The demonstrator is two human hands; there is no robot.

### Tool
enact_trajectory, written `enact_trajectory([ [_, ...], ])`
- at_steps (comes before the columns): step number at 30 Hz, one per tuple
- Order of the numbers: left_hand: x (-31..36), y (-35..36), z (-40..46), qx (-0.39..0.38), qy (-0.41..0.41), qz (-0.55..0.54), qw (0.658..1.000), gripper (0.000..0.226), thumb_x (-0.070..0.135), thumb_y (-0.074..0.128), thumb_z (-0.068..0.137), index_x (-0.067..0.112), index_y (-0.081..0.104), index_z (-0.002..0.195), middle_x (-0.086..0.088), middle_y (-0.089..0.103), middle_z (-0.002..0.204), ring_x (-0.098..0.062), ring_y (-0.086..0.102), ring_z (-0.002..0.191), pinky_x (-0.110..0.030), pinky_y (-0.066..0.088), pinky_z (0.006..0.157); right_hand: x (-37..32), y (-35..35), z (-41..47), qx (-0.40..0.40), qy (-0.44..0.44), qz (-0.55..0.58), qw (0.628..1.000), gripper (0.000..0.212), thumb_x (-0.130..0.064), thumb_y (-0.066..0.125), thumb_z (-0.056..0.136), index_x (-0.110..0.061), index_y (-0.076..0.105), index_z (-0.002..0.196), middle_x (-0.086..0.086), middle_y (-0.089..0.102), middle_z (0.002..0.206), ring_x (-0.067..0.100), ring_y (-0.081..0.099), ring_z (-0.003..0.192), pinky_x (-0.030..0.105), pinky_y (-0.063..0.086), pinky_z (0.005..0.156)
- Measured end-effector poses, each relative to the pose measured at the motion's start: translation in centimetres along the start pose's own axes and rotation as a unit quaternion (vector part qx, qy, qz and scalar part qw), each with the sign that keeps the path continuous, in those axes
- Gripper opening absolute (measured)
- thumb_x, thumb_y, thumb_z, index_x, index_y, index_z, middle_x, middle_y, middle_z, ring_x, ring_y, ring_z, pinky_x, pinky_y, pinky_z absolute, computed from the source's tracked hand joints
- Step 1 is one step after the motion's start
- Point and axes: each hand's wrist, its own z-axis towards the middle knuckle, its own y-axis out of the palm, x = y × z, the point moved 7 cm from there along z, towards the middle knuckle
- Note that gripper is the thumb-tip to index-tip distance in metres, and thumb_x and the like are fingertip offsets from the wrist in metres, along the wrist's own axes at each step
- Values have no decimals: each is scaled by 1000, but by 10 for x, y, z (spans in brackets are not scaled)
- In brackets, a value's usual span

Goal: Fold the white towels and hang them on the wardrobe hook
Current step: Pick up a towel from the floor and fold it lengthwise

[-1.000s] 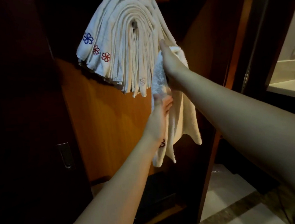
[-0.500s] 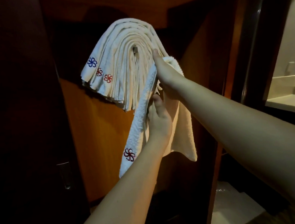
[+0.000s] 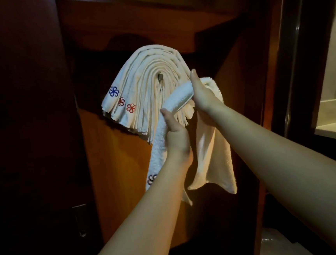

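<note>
Wardrobe: wood, open, dim. Stack of folded white towels: draped over hook, fanned both sides. Loose towel: soft, light, floppy; prob. slips unless you grip at the fold. Your right hand clasps its top fold beside stack; left hand holds front strip lower down.

Hotel-like room, dark wooden wardrobe, bathroom counter through doorway at right

Only a small metal hook tip peeks beneath the draped stack of white towels; the rest is buried.
</note>
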Motion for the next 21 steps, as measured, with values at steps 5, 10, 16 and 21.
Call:
enact_trajectory([
  [5,20,-7,4,30,74,43,996,97,87,23,80,29,24,157,11,29,158,-4,26,140,-19,23,111,5,8,6,-3,-28,-22,999,84,-73,21,97,-16,19,160,9,17,167,25,19,152,41,15,121],
  [10,29,-27,54,51,49,127,989,108,97,21,74,13,51,135,-8,61,126,-16,56,118,-36,45,103,11,7,24,-31,-33,-46,998,85,-74,19,96,-18,14,161,10,12,168,25,16,153,42,13,121],
  [16,72,-46,100,82,78,198,974,85,80,15,90,15,59,124,5,73,104,-20,58,104,-21,36,87,23,1,53,-89,-48,-89,991,106,-90,28,79,-23,18,160,6,19,167,20,21,151,41,11,124],
  [21,103,-54,145,93,103,201,970,88,73,19,96,8,34,153,-9,50,149,-30,42,138,-40,31,114,26,-13,87,-122,-97,-165,974,101,-83,31,78,-21,27,157,2,26,164,18,24,150,35,12,124],
])
